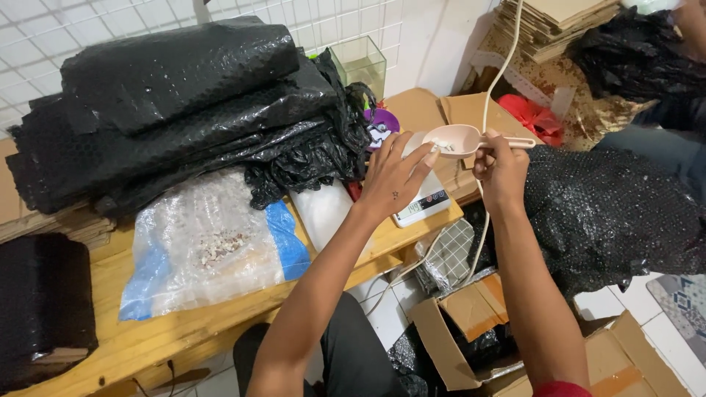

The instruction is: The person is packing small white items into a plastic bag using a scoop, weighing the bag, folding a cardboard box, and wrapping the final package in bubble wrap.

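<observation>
White wall tiles back a cluttered wooden bench (184,334), seen from the head camera, the only view. A heap of black bubble wrap (184,103) fills the bench's far side, and a clear plastic bag with blue edges (213,246) lies in front of it, holding pale grainy pieces. A small digital scale (426,202) sits near the bench's right end, with a clear box (360,62) behind it against the wall. Flattened cardboard (551,22) is stacked at top right, and an open cardboard box (478,323) stands on the floor below.

The right hand (502,173) is closed around the handle of a pink plastic scoop (460,140), holding it level just above the scale. The scoop's bowl carries a few small whitish bits. The left hand (393,180) is open, grasping nothing, with its fingertips (430,151) touching the bowl's near rim and the contents.

Doing this well seems to call for keeping the scoop flat and steady over the scale, and picking or nudging the bits lightly, a few at a time, so none spill onto the bench.
</observation>
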